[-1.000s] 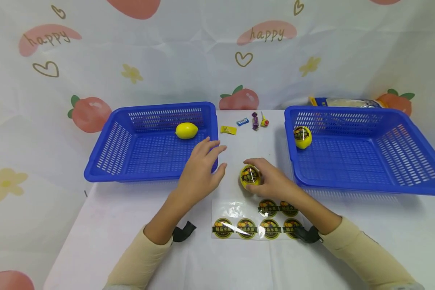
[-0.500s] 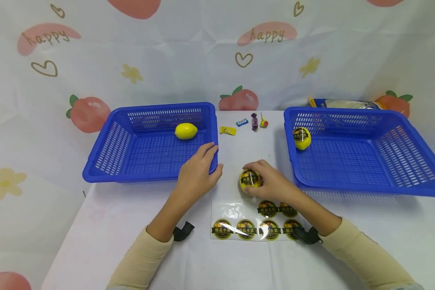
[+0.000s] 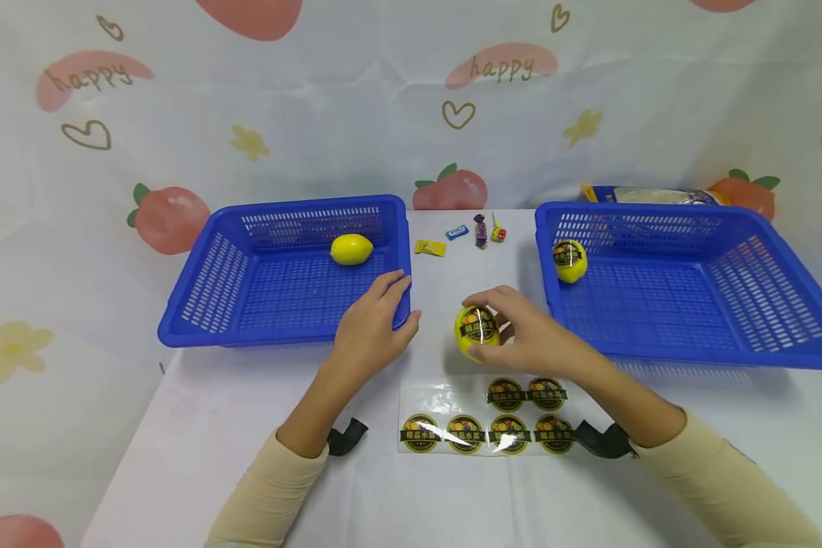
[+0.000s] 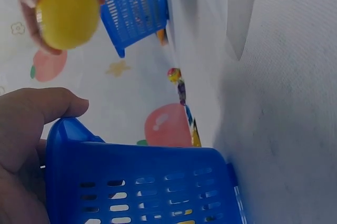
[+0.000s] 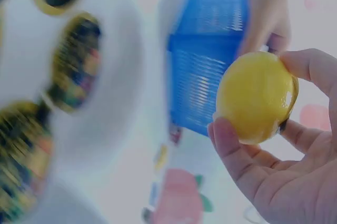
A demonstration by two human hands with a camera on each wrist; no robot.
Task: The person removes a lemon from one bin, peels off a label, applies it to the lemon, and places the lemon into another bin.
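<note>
My right hand [image 3: 530, 339] holds a lemon [image 3: 471, 352] between thumb and fingers, slightly above the table. A round black-and-gold sticker [image 3: 478, 326] is on the lemon's upper side. In the right wrist view the lemon [image 5: 255, 97] shows mostly plain yellow skin. My left hand [image 3: 370, 327] grips the near right corner of the left blue basket [image 3: 281, 335], its thumb on the rim in the left wrist view; the other fingers are largely hidden there. Another lemon [image 3: 352, 249], with no sticker visible, lies in that basket.
A right blue basket [image 3: 692, 354] holds a stickered lemon [image 3: 571, 266]. A clear sticker sheet [image 3: 445, 396] lies in front of my hands. Small wrapped candies [image 3: 457, 232] and a lollipop [image 3: 498, 234] lie at the back between the baskets. A packet [image 3: 657, 195] sits behind the right basket.
My left hand has come down onto the left basket's corner. My right hand has lifted the lemon a little off the table and tilted it.
</note>
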